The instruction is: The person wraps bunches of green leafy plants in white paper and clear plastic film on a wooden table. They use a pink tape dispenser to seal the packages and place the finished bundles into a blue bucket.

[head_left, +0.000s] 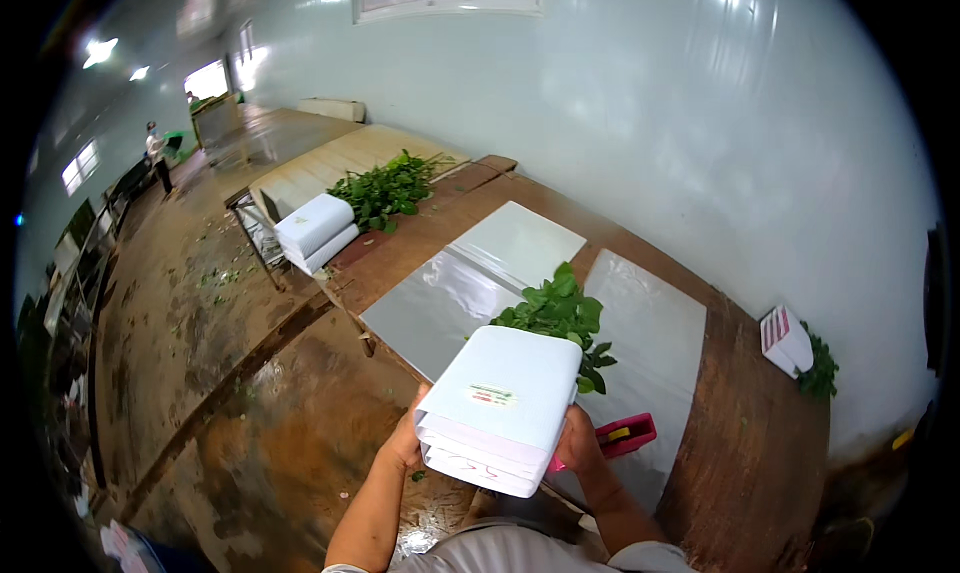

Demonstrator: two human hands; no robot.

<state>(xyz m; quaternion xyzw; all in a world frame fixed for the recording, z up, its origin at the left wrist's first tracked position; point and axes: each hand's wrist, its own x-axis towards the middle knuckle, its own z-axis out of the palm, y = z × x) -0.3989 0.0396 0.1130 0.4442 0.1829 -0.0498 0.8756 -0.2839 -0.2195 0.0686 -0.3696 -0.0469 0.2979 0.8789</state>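
Observation:
A folded white wrapper [505, 378] with layered edges and a small printed mark is held up in front of me over the table's near edge. Green leafy stems [562, 308] stick out past its far end. My left hand [408, 433] grips its left side, and my right hand [575, 441] grips its right side. The fingers are partly hidden by the wrapper. Right beside my right hand is a pink tool [628, 433] with a yellow part, which looks like a stapler.
Flat pale sheets [655, 323] lie on the brown wooden table [745, 413]. Further left are stacked white wrappers [318, 228] and a leafy pile [390, 188]. Another wrapped bundle [787, 341] leans by the right wall. A person [157, 155] stands far away on the wet floor.

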